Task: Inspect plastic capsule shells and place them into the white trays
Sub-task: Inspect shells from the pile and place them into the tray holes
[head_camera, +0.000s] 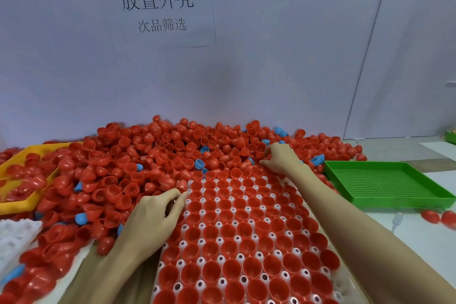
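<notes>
White plastic tray nearest, cells mostly filled with red shell halves, open side up. Left hand at tray's left edge, fingertips pressed together, contents unclear. Right hand at tray's far edge, fingers curled in loose red shell pile; grip unclear. Empty green perforated tray right of it.

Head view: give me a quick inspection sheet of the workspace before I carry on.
Surface: white table, mostly buried under shells.
Job's things: white tray, visible pockets filled with red shells, open side up; spare white tray at left edge.
Clutter: loose shell pile, red with a few blue; yellow bin holding red shells; green perforated tray.
Hands: left hand at tray's left edge; right hand in the pile.
Cables: white plug.
Surroundings: wall sign.
</notes>
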A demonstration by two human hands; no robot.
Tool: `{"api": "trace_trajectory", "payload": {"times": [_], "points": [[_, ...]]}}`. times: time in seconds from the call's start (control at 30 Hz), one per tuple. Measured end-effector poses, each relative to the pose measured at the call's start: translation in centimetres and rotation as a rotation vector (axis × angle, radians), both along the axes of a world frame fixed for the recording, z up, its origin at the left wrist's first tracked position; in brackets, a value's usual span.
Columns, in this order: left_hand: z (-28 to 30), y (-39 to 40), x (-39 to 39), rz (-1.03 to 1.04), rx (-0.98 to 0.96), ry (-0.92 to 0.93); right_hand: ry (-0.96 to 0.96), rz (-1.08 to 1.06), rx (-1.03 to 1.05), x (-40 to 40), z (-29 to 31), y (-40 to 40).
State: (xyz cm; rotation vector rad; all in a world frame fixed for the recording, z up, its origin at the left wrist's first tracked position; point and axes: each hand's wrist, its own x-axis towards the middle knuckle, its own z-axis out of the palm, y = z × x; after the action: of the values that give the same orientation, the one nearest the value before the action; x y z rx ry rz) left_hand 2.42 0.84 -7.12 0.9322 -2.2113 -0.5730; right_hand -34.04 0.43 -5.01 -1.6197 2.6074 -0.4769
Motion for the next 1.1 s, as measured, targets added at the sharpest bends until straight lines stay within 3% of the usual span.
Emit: {"api": "trace_trajectory", "payload": {"times": [0.3, 0.47, 0.57, 0.67, 0.77, 0.9, 1.1], "points": [[-0.1, -0.1, 0.3, -0.012, 0.002, -0.031, -0.033, -0.002, -0.206, 1.2, -0.4, 1.5], [-0.3, -0.3, 0.3, 0.003, 0.011, -0.033, -0.102, -0.034, -0.476, 1.9, 1.1, 3.1], [-0.2, -0.2, 0.2, 0.008, -0.018, -0.053, -0.350, -0.014, -0.612, 2.6, 2.5, 5.1], [0.0, 0.1, 0.1, 0.042, -0.085, -0.076, -0.765, 0.057, -0.605, 4.4, 3.5, 7.9], [0.2, 0.6, -0.1, 0.069, -0.178, -0.064, -0.921, 0.145, -0.537, 6.4, 3.6, 11.0], [0.9, 2.3, -0.9, -0.023, -0.299, 0.073, -0.924, 0.259, -0.443, 9.1, 3.0, 13.4], [1.7, 5.7, -3.0, -0.262, -0.126, 0.200, -0.699, 0.386, -0.427, 12.1, 2.2, 14.4]]}}
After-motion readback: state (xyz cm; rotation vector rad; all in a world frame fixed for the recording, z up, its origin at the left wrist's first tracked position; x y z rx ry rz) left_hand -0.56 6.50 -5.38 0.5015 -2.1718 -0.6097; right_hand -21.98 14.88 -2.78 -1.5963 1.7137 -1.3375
